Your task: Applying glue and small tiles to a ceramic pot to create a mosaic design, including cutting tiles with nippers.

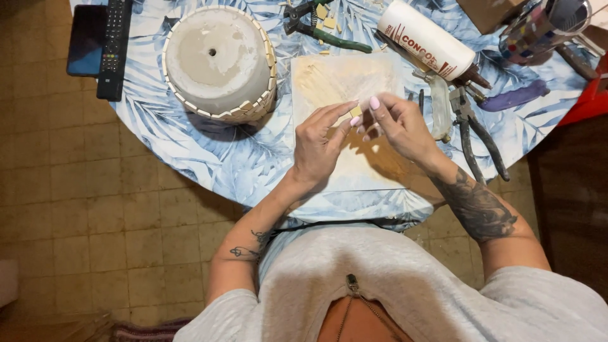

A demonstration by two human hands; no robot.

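Observation:
My left hand (318, 142) and my right hand (399, 123) meet over a pale square board (329, 79) on the round table. Between their fingertips they pinch a small tan tile piece (356, 112). To the left stands an upturned grey flowerpot (218, 60), bottom up, with a band of small pale tile pieces stuck around its rim. Green-handled nippers (323, 31) lie beyond the board among loose tile chips.
A round table with a blue leaf-print cloth (190, 136). A remote control (114, 47) and a phone (85, 39) lie at its left edge. A white glue tube (427, 39), dark pliers (472, 130) and a jar (538, 28) sit right. Tiled floor below.

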